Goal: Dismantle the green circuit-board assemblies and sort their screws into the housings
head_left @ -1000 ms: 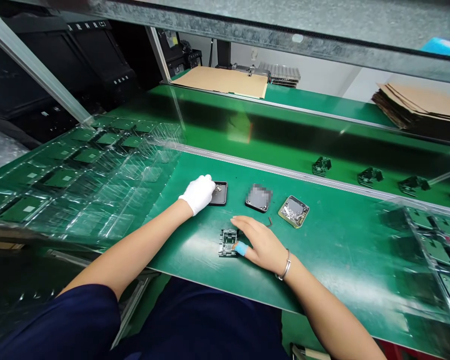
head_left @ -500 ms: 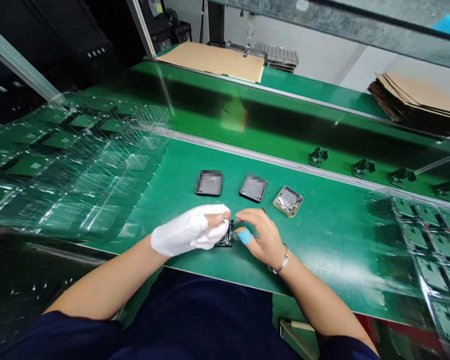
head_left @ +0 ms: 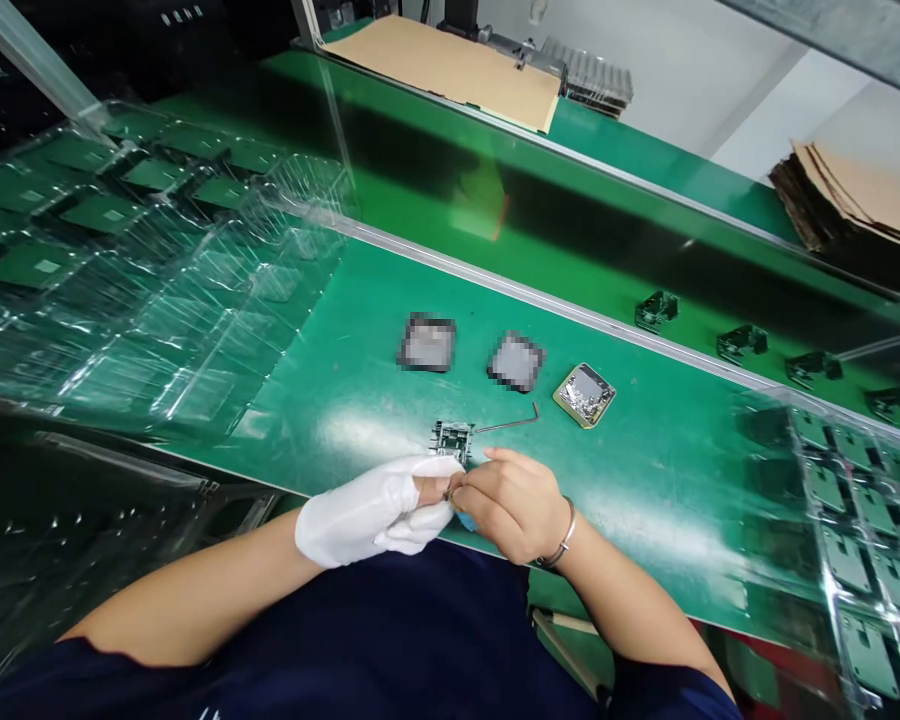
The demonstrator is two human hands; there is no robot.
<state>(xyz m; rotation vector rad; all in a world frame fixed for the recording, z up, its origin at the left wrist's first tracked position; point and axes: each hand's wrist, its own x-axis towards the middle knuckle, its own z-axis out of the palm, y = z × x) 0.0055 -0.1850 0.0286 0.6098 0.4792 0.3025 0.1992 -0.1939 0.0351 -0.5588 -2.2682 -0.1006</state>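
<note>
My left hand (head_left: 379, 508), in a white glove with its thumb bare, pinches a tiny metallic piece (head_left: 448, 493) too small to name. Against it, the fingertips of my right hand (head_left: 506, 502) close together at the same spot; blue tape wraps its thumb, and what they hold is hidden. Just beyond my fingers a small dark openwork part (head_left: 451, 438) lies on the green tabletop (head_left: 360, 400). From its right side a thin reddish rod (head_left: 506, 425), bent at its far end, stretches across the surface.
Two square dark-edged pieces (head_left: 429, 343), blurred out, and a square circuit module (head_left: 585, 395) lie beyond my hands. Clear plastic trays (head_left: 157, 330) with green boards stand at left, another tray (head_left: 832, 520) at right. A metal rail (head_left: 487, 290) crosses behind; cardboard sheets (head_left: 862, 200) are stacked farther back.
Both hands have drawn nearer to my body, and their fingertips have come together. The dark openwork part and the bent rod are now uncovered on the table. The view has tilted down.
</note>
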